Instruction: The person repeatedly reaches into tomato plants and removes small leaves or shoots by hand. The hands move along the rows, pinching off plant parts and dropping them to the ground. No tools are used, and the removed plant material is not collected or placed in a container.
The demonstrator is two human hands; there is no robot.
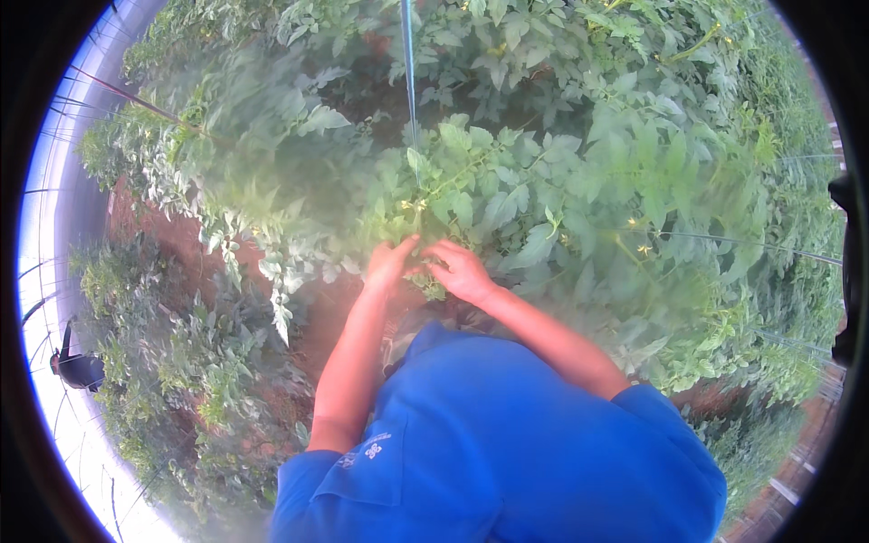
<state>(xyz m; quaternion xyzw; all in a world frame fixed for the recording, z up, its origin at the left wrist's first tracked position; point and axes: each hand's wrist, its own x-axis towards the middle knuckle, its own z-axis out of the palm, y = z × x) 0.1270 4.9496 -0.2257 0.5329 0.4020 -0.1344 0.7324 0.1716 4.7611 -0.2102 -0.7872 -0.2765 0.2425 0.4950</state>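
My left hand [389,263] is raised at the stem of a leafy tomato plant [468,173], thumb and fingers close together near its yellow flowers [414,205]. Just to the right, my right hand [461,270] has its fingers bent towards the left one, at the same stem. Whether either hand pinches the stem or a leaf is too blurred to tell. A taut blue string [410,75] runs down from the top of the view to the foliage just above the hands. Small leaves [433,290] hang below the fingers.
Dense tomato foliage surrounds the hands. Reddish soil [329,319] shows at the lower left, with another row of plants [197,353] beyond. More support strings [753,246] cross at the right. A person [78,370] in dark clothing is at the far left, near the bright greenhouse wall.
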